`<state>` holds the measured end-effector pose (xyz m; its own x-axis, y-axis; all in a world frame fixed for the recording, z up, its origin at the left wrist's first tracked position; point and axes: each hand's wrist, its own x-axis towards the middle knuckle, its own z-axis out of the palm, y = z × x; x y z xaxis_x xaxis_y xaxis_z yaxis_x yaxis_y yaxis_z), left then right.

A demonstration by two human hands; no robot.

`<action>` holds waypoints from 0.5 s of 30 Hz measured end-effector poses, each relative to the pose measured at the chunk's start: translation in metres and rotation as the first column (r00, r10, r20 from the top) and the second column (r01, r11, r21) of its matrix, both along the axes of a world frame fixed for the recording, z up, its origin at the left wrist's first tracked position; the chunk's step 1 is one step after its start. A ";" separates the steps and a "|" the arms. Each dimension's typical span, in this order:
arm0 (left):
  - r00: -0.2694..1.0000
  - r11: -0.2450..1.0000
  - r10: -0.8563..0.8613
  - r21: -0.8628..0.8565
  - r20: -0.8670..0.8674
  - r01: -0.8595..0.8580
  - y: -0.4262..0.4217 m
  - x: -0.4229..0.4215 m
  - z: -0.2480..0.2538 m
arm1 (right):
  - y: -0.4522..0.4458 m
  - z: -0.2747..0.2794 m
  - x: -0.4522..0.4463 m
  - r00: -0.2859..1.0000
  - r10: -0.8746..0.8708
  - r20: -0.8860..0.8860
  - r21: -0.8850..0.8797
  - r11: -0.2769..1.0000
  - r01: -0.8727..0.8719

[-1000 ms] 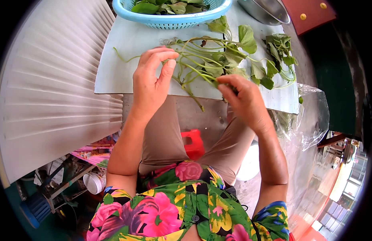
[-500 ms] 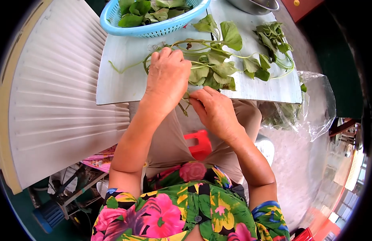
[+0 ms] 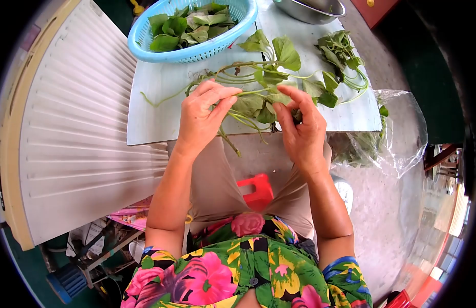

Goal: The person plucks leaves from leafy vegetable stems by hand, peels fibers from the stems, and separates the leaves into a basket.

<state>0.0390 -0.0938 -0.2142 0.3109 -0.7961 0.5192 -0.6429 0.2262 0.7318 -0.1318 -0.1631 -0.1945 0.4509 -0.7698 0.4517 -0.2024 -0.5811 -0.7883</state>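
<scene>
leafy stems (image 3: 273, 77) | green, long, tangled | across pale board (image 3: 158, 120), some ends overhanging

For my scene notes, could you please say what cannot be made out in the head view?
In the head view:
- Metal bowl: far rim cut off by the top edge.
- Blue basket: floor hidden under leaves.
- Plastic bag: partly hidden by the board.
- Right hand: fingers hide whether it grips a leaf.
</scene>
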 end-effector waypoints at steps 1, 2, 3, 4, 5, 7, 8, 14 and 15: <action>0.999 0.999 -0.028 -0.016 0.016 0.028 0.000 0.001 -0.002 | -0.003 0.004 0.002 1.000 -0.002 -0.008 -0.057 0.998 0.002; 0.999 0.999 -0.030 -0.019 0.016 0.030 0.001 0.002 -0.002 | -0.007 0.004 0.003 1.000 -0.005 -0.007 -0.059 0.998 0.004; 0.998 0.999 -0.041 -0.025 0.037 0.042 0.002 0.003 -0.002 | -0.011 0.004 0.004 0.994 0.001 -0.106 -0.168 0.986 -0.018; 0.997 0.998 -0.051 -0.030 0.057 0.053 0.002 0.003 -0.002 | -0.014 0.003 0.004 0.979 -0.004 -0.203 -0.272 0.961 -0.052; 0.997 0.998 -0.050 -0.032 0.057 0.052 0.002 0.004 -0.002 | -0.016 0.002 0.003 0.979 -0.004 -0.203 -0.273 0.960 -0.053; 0.998 0.999 -0.038 -0.036 0.051 0.040 0.004 0.005 -0.001 | -0.018 -0.001 0.003 0.978 0.029 -0.208 -0.246 0.966 -0.081; 0.998 0.999 -0.033 -0.037 0.052 0.035 0.005 0.005 0.000 | -0.018 -0.002 0.004 0.978 0.034 -0.207 -0.247 0.965 -0.086; 0.973 0.998 0.001 -0.056 0.229 0.012 0.002 -0.014 0.015 | -0.009 -0.005 0.004 0.975 0.045 -0.219 -0.275 0.956 -0.106; 0.949 0.997 -0.003 -0.071 0.315 0.027 0.001 -0.017 0.016 | -0.007 -0.005 0.005 0.973 0.051 -0.223 -0.279 0.953 -0.114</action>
